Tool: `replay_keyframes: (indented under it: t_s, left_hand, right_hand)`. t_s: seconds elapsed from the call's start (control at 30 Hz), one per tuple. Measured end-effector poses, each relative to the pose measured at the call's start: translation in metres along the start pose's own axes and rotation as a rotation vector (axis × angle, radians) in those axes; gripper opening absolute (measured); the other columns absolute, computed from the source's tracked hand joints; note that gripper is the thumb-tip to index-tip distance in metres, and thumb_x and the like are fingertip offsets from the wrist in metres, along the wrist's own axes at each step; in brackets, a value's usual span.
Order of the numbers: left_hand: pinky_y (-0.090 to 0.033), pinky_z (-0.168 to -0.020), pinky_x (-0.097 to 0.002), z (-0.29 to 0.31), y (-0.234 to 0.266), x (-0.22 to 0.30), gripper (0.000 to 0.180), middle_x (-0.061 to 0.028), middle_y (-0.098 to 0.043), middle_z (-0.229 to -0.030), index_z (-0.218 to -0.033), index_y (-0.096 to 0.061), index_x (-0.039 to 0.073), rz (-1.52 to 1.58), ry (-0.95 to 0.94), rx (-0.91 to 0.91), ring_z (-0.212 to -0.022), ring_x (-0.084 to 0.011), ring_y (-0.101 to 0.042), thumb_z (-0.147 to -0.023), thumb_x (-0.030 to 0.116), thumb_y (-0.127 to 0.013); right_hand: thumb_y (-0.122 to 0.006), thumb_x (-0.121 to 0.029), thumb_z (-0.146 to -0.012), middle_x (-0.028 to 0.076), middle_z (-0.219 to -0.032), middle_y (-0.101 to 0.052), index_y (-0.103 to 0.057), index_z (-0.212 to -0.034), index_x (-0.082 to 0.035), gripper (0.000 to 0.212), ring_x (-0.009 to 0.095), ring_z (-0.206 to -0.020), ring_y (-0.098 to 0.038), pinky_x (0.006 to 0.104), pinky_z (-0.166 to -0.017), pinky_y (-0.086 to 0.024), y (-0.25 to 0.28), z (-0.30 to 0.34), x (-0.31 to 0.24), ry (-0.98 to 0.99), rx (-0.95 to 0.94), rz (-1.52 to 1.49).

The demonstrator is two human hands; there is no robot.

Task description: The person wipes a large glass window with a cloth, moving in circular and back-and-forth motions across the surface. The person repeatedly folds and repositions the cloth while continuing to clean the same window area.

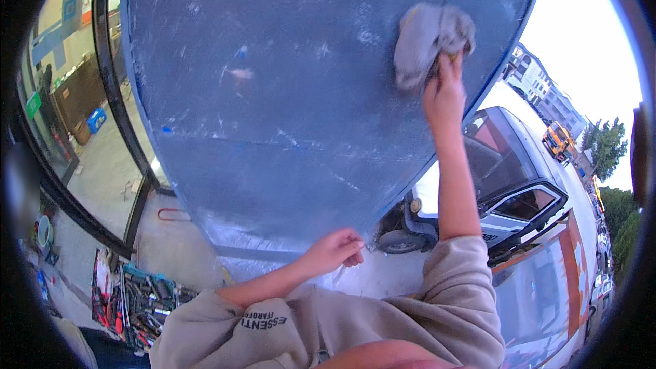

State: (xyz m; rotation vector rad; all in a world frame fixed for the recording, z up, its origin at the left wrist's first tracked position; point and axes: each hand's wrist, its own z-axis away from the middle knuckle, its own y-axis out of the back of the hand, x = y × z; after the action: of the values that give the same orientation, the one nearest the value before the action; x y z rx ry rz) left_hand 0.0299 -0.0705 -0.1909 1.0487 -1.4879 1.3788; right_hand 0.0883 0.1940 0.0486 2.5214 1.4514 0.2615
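A large blue-grey panel (273, 109) with scuffs and whitish smears fills the middle of the view in front of me. My right hand (446, 92) is stretched far up and grips a bunched grey cloth (420, 44), which lies against the panel's upper right part. The cloth and the hand are slightly blurred. Low in front of my chest, my left hand (335, 251) is closed with its fingers curled, near the panel's lower end. Nothing shows in it.
At lower left lie many hand tools (140, 301) in and around an open case. A glass door with a dark frame (113, 96) stands left of the panel. To the right is a white truck (506, 171), with an orange-edged sheet (540, 294) below it.
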Motion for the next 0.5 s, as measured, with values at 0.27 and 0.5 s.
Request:
replay_keyframes:
  t_s: [0.27, 0.5]
  left_hand:
    - [-0.054, -0.068, -0.0278, 0.023, 0.004, -0.006, 0.022, -0.0076, -0.068, -0.084, -0.104, -0.057, 0.004, -0.011, -0.027, 0.067, -0.075, -0.0122, -0.065, -0.101, 0.026, -0.057]
    - [-0.054, -0.072, -0.0298, 0.059, 0.038, -0.004, 0.021, -0.0061, -0.069, -0.085, -0.107, -0.059, 0.005, 0.039, -0.017, 0.283, -0.077, -0.0135, -0.065, -0.1, 0.025, -0.058]
  right_hand:
    - [-0.057, -0.006, -0.086, 0.028, -0.153, -0.03, -0.055, -0.132, -0.008, 0.045, 0.05, -0.112, -0.057, 0.0464, -0.081, -0.056, -0.045, 0.079, -0.068, -0.121, -0.071, -0.228]
    - [-0.06, 0.004, -0.085, 0.02, -0.149, -0.043, -0.069, -0.114, -0.007, 0.032, 0.038, -0.129, -0.052, 0.0378, -0.095, -0.051, -0.067, 0.238, -0.152, -0.173, -0.387, -0.479]
